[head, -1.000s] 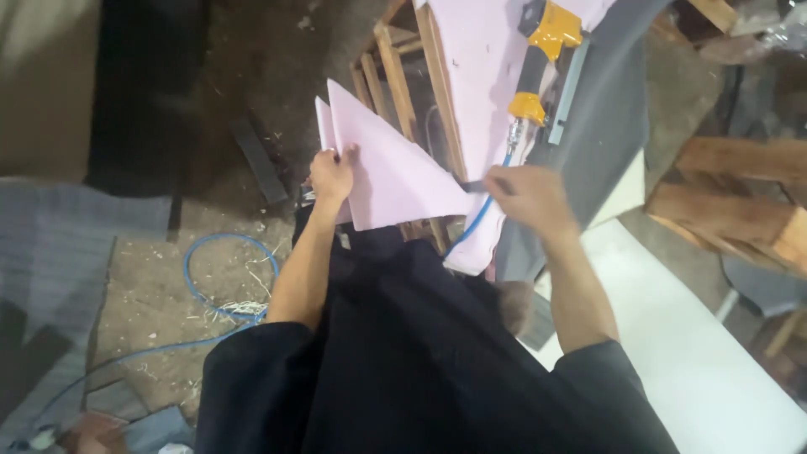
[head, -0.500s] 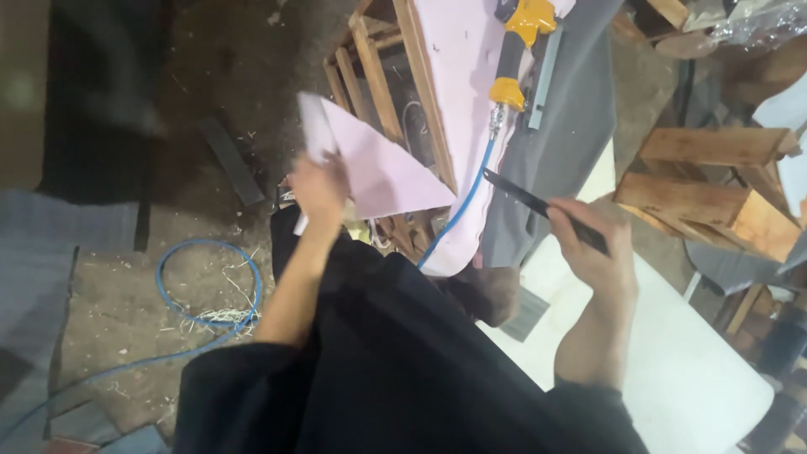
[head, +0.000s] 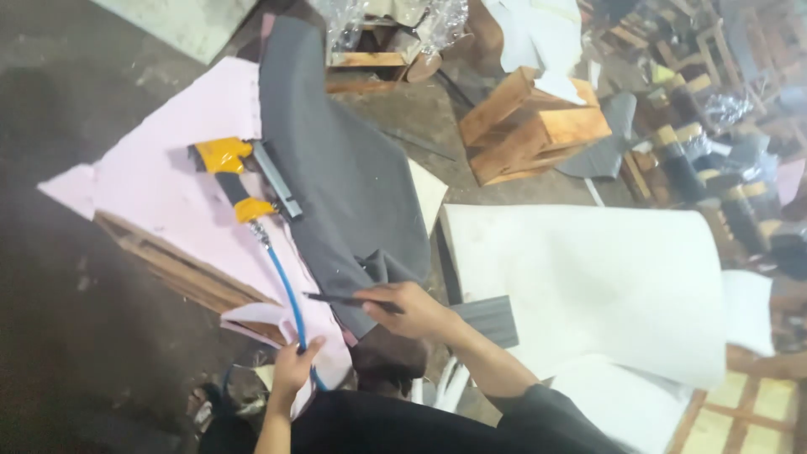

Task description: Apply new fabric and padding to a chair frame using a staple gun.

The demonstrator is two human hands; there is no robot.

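My right hand [head: 414, 309] grips a thin dark rod-like tool [head: 343, 298] that points left over the dark grey fabric [head: 336, 168] draped on a frame. My left hand [head: 294, 368] is low in the view, fingers closed on the edge of a pink foam sheet [head: 160, 181] beside a blue air hose [head: 288, 296]. The hose runs up to a yellow and black air stapler [head: 235, 181] lying on the pink foam. A wooden frame rail [head: 172, 267] shows under the foam.
A large white foam sheet [head: 597, 286] lies to the right. A wooden crate [head: 531, 124] stands behind it, with several furniture parts [head: 714, 160] at far right. Plastic wrap [head: 395, 21] sits at the top, and bare concrete floor [head: 76, 84] lies to the left.
The view swung up and to the right. My left hand dropped the raised pink triangle piece down to the foam's edge. My right hand moved in over the grey fabric with the tool.
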